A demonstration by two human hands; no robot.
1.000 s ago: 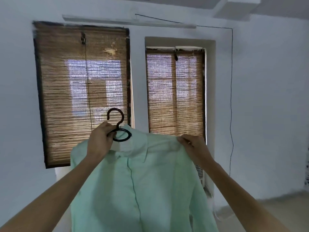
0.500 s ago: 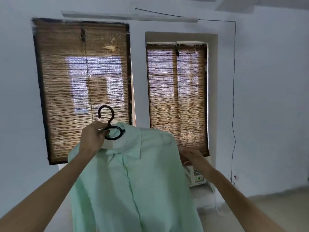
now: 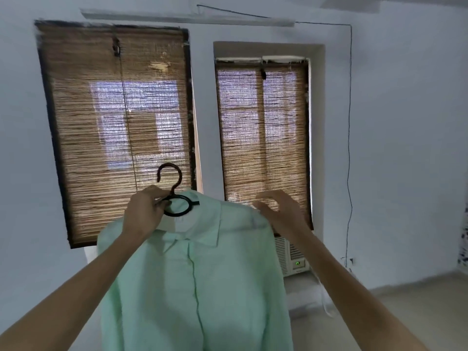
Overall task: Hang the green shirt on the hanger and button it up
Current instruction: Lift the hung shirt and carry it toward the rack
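With only the left hand (image 3: pixel 145 211) gripping the hanger (image 3: pixel 174 190) and the right hand (image 3: pixel 281 211) loosely spread beside the shirt (image 3: pixel 190 287), a tilt could slide a shoulder off.

Both forearms are bare as far as they show. The left hand (image 3: pixel 144 214) and right hand (image 3: pixel 282 214) are bare too

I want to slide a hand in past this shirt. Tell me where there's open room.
Open air above the shirt, between the left hand and right hand. Bare floor right of the right arm, past the air conditioner. Crowded at the hanger, whose ring the left hand grips, and at the shoulder by the right hand.
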